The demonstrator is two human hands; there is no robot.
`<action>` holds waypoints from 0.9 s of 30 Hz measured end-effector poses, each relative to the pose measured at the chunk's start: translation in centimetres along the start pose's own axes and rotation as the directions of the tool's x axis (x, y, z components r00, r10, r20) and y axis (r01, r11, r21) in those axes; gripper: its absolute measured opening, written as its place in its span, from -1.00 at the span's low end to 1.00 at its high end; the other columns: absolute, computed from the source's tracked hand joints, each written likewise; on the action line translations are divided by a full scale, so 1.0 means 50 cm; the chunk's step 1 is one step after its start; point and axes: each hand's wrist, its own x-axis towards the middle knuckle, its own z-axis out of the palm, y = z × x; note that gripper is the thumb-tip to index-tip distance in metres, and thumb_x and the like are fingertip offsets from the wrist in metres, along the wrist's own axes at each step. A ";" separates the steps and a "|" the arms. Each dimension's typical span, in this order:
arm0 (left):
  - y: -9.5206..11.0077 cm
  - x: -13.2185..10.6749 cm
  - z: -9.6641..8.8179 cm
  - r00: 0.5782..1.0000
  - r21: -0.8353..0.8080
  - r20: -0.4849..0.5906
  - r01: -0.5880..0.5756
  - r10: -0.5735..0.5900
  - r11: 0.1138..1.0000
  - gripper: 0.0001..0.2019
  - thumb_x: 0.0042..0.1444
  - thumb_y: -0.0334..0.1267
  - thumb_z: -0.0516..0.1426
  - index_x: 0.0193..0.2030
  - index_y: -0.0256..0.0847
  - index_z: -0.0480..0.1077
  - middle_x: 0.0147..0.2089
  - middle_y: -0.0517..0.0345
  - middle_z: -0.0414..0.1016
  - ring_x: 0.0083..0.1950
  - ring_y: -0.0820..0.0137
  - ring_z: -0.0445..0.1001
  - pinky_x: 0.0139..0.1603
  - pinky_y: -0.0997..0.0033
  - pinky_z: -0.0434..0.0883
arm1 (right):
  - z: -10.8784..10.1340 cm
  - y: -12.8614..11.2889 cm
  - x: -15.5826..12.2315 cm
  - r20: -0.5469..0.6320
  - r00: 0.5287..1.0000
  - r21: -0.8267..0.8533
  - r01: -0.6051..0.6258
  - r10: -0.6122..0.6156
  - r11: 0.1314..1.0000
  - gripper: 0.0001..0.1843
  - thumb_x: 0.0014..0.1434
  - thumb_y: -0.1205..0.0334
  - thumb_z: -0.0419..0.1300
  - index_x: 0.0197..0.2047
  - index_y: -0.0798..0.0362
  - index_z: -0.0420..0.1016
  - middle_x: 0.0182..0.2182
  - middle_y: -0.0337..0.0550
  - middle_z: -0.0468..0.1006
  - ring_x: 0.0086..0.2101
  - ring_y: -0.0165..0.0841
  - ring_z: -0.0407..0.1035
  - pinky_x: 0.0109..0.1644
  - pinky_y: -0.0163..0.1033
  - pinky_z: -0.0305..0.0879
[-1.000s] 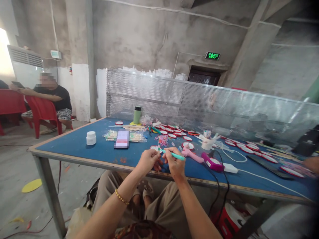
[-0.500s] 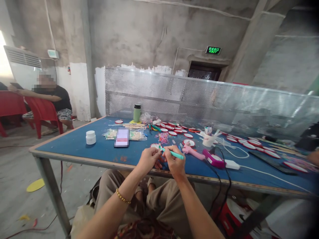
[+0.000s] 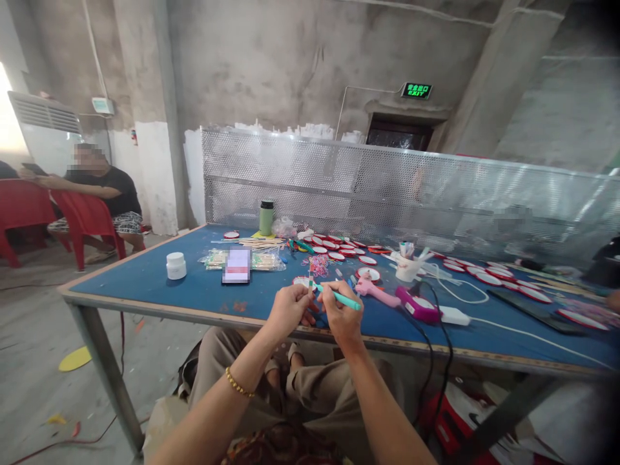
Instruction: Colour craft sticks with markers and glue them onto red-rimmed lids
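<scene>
Near the front edge of the table, my left hand point(image 3: 289, 311) pinches a thin flat stick point(image 3: 310, 279) with coloured bands, held upright. My right hand point(image 3: 343, 314) is closed round a turquoise marker pen point(image 3: 347, 300). The pen's tip points left and meets or nearly meets the stick; I cannot tell which. Just behind my hands lies a white disc with a red rim point(image 3: 300, 281), partly hidden by them. A heap of small pink and purple pieces point(image 3: 318, 265) sits beyond it.
To the right lie a pink glue gun point(image 3: 380, 294), a purple box point(image 3: 417, 305) with cables and a cup of pens point(image 3: 407, 267). At left are a phone point(image 3: 237, 265), packed sticks point(image 3: 265, 260) and a white jar point(image 3: 176, 266). Many red-rimmed discs point(image 3: 339, 256) spread behind. Someone sits far left.
The view has shifted slightly. My hands keep almost the same pose, with the pen still at the stick.
</scene>
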 end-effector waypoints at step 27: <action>0.001 -0.003 0.001 0.998 0.076 -0.034 -0.045 0.048 0.996 -0.72 0.17 -0.06 0.06 -0.44 -0.21 0.32 -0.52 0.18 0.50 -0.60 0.39 0.51 -0.66 0.53 0.36 | 0.002 -0.009 0.004 0.072 0.993 -0.056 0.098 -0.094 0.994 -0.80 0.27 0.19 0.08 -0.35 0.03 0.45 -0.52 -0.26 0.49 -0.54 -0.42 0.35 -0.42 -0.29 0.32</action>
